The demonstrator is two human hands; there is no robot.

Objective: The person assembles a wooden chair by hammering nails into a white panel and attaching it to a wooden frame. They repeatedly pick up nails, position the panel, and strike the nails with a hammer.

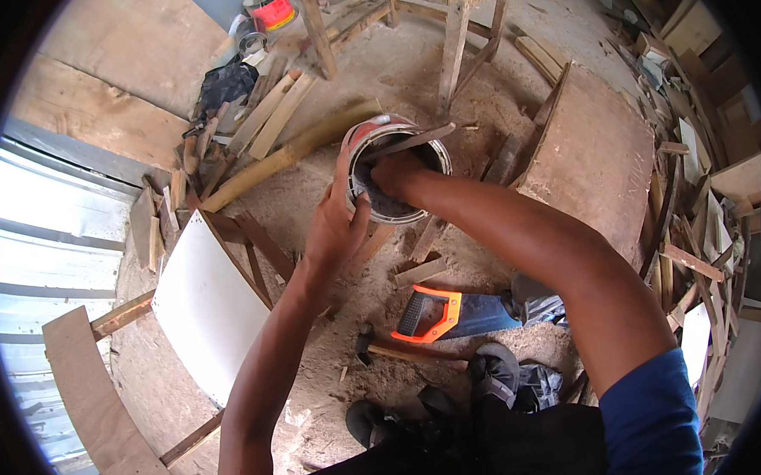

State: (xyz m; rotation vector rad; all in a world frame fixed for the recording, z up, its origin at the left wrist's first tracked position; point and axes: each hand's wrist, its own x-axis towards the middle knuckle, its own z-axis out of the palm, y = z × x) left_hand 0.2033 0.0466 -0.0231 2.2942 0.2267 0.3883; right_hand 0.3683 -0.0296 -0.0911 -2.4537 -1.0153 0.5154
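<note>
My left hand [338,210] grips a round tin can [361,135] by its near left side, thumb at the rim, and holds it up tilted toward me. My right hand [396,174] reaches inside the can, and its fingers are hidden there. A flat wooden stick [430,137] lies across the can's mouth and pokes out over the far right rim. What the can contains is mostly hidden behind the hand. Below, on the dusty ground, lie a handsaw [481,315] with an orange and black handle and a hammer [411,355] with a wooden handle.
A white panel [203,305] leans at the left. A wooden frame [455,47] stands at the far side, near a red and yellow tin [270,9]. Boards and offcuts [277,115] litter the ground. A large brown board [593,156] sits right, beside a scrap heap [695,249].
</note>
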